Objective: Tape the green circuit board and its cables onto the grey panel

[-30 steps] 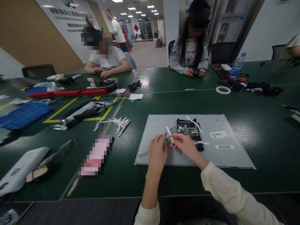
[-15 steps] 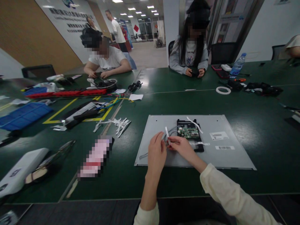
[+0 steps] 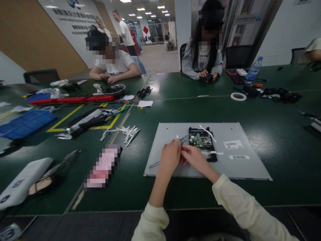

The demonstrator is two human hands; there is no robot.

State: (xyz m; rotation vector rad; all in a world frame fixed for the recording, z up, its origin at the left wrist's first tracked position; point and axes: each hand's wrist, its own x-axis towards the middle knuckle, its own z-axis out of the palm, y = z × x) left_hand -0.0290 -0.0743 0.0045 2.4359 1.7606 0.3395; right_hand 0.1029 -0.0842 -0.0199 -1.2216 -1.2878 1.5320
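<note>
A grey metal panel (image 3: 234, 127) lies flat on the table in front of me, with a green circuit board (image 3: 200, 141) in a black frame on it. Over its left part, my left hand (image 3: 171, 153) and my right hand (image 3: 195, 158) meet at the fingertips. Both are closed at a narrow strip of white tape (image 3: 178, 137); only its upper tip shows above my left fingers. Thin grey cable (image 3: 185, 138) runs from the board behind my hands, and its end (image 3: 154, 165) emerges left of my wrist. More white strips (image 3: 207, 133) cross the black frame.
Left of the panel lie crumpled white strips (image 3: 130, 135) and a pixelated phone (image 3: 104, 167). Farther left are a white device (image 3: 25, 182) and a blue tray (image 3: 26, 124). A tape roll (image 3: 238, 96) and water bottle (image 3: 254, 70) stand behind. Two people sit across the table.
My left hand has tipped forward over the white strip, which is now mostly covered. My right fingers have drawn in against the left ones. A person opposite has lifted a small black object slightly.
</note>
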